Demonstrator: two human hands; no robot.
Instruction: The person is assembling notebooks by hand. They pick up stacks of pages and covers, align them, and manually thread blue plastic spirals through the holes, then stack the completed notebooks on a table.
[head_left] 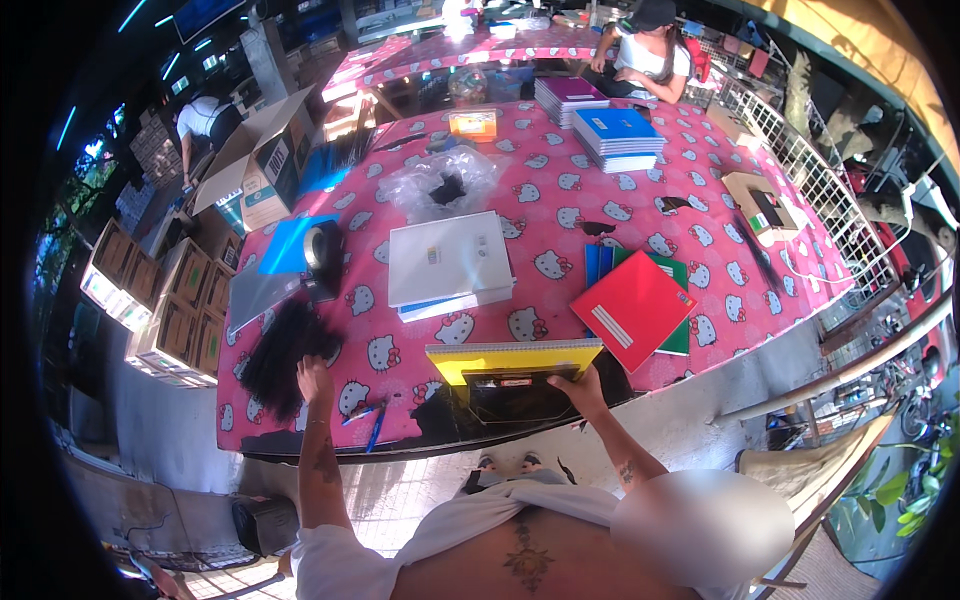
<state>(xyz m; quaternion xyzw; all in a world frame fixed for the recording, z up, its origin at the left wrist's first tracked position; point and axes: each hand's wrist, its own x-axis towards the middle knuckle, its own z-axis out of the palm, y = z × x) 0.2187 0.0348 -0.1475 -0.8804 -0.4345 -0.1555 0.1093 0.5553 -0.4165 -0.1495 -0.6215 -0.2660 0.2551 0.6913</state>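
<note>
My right hand (578,388) grips a yellow notebook (515,360) by its right end, thumb on the near face. The notebook stands on its long edge by the table's front, with a row of binding holes or coils along the top. At the left, my left hand (314,375) reaches to the edge of a pile of thin black strands (285,360). Its fingers look bent together; what is between them is too small to make out. Two blue pens (375,428) lie just right of that wrist.
Beyond the yellow notebook lie white notebooks (445,262), a red notebook (635,310) over green and blue ones, and crumpled clear plastic (440,185). A tape roll (320,248) sits at left. Blue notebooks (618,138) are stacked farther back, near a seated person (655,55).
</note>
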